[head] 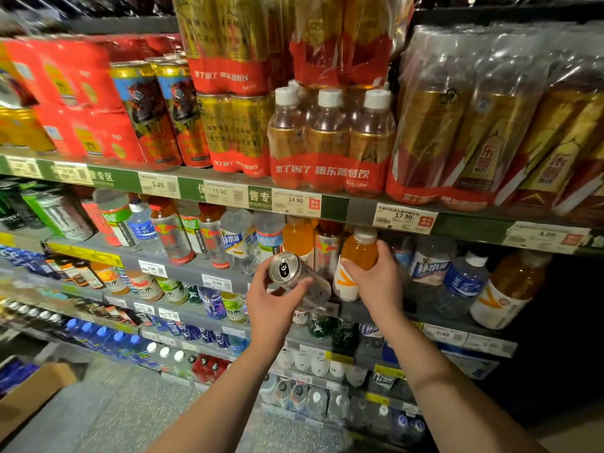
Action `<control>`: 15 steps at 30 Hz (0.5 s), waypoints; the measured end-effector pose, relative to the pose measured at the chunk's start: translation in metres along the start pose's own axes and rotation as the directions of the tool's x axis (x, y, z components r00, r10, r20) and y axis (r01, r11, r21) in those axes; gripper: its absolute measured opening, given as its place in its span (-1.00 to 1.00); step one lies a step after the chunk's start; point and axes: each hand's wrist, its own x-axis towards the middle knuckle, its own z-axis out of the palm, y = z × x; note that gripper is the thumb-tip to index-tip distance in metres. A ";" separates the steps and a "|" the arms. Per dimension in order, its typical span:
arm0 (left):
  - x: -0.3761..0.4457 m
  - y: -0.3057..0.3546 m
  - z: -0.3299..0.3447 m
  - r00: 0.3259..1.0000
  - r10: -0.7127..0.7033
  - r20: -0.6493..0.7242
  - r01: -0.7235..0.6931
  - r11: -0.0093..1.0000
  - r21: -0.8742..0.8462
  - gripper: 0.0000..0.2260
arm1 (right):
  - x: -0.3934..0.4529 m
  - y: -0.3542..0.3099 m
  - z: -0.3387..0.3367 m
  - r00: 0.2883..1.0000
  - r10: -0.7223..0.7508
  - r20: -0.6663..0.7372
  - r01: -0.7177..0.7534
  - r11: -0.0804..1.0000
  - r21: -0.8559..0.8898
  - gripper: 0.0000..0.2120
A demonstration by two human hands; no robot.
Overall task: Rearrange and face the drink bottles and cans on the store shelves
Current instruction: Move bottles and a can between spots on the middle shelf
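Note:
My left hand (pixel 273 304) grips a silver can (pixel 295 274), tilted so that its pull-tab top faces me, just in front of the second shelf. To its right, my right hand (pixel 372 279) wraps around an orange drink bottle (pixel 358 253) with a white cap and a white-and-orange label, held at the shelf's front edge. Behind them stand more orange bottles (pixel 297 238) and a silver can with a red bull logo (pixel 327 250). Further right on the same shelf are a blue-labelled water bottle (pixel 462 282) and another orange bottle (pixel 510 289).
The shelf above (pixel 359 207) carries shrink-wrapped packs of gold bottles (pixel 330 142) and tall cans (pixel 157 116), with price tags along its edge. Lower shelves hold several rows of small bottles. A cardboard box (pixel 29 393) sits on the floor at lower left.

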 end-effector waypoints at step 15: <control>0.010 -0.015 -0.032 0.993 -0.086 -0.079 0.085 0.996 -0.016 -0.54 | -0.019 -0.008 0.014 0.988 -0.105 -0.112 0.086 0.983 -0.161 -0.20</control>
